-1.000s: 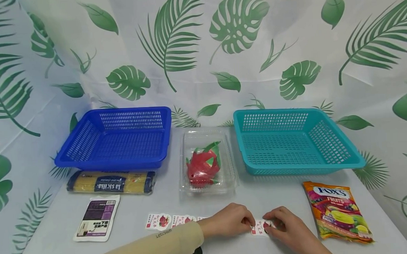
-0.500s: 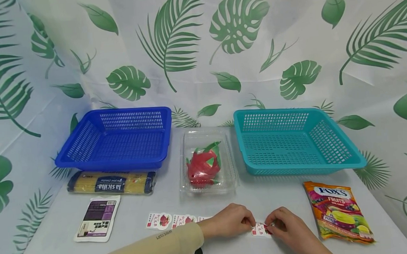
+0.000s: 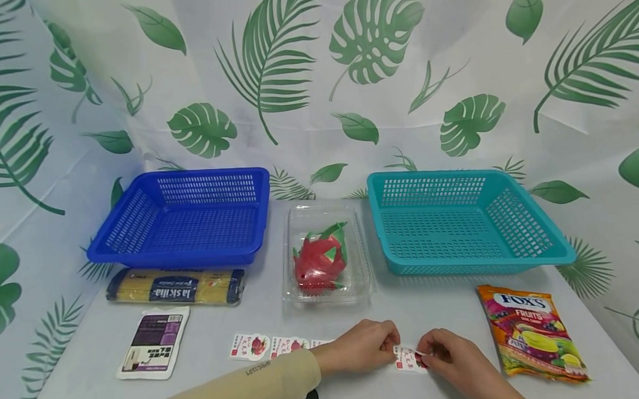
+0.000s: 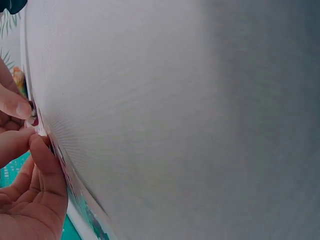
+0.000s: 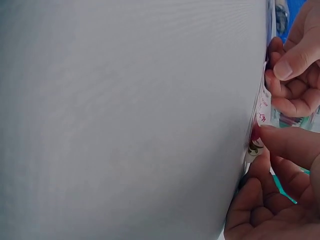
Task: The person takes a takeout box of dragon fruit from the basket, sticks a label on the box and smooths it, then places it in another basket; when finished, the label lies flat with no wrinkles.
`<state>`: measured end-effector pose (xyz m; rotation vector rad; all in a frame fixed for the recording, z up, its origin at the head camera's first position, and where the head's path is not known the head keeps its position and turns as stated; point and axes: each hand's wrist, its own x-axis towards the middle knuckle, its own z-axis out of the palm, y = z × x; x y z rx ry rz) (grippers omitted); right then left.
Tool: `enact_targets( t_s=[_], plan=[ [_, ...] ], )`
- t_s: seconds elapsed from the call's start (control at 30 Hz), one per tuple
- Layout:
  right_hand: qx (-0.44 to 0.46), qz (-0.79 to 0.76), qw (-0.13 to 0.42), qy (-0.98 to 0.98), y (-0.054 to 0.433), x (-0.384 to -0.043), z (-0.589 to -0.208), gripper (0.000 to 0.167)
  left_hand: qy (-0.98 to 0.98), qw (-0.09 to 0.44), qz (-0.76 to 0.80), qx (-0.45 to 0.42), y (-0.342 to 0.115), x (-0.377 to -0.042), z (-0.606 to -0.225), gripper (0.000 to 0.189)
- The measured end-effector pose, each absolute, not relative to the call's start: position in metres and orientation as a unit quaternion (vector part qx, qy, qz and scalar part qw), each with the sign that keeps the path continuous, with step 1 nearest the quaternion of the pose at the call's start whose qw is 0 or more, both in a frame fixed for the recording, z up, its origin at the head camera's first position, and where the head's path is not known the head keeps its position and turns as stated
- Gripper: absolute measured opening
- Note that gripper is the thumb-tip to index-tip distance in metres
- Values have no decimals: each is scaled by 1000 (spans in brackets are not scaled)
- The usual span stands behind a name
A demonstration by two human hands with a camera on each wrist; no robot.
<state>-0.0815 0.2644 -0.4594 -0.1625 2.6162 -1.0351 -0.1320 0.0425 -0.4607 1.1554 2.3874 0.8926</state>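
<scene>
1. Label (image 3: 406,359): at the white table (image 3: 208,335), between my two hands.
2. Right hand (image 3: 459,360): my thumb and fingertips pinch the label's right end.
3. Left hand (image 3: 358,344): my fingers are curled, pinching at its left end.
4. Left: row of similar labels (image 3: 252,347), partly hidden by my sleeve (image 3: 236,387).
5. Right: candy bag (image 3: 535,336).
6. Beyond: clear box (image 3: 322,213) containing a dragon fruit (image 3: 318,269), between blue basket (image 3: 179,258) and teal basket (image 3: 472,266).

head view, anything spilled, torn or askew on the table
Nothing much: no visible spill or tear. The candy bag lies slightly slanted; the labels run in a row, partly hidden behind the left hand.
</scene>
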Motion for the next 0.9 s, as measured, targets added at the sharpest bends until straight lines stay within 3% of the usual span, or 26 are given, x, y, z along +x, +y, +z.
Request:
enact_targets(
  t_s=[0.37, 0.9],
  plan=[
    [-44, -372, 169, 912, 266, -82, -458, 13, 842, 199, 326, 381, 44, -132, -460, 18],
    [-26, -412, 172, 895, 268, -85, -455, 13, 837, 194, 297, 416, 47, -134, -460, 6]
  ],
)
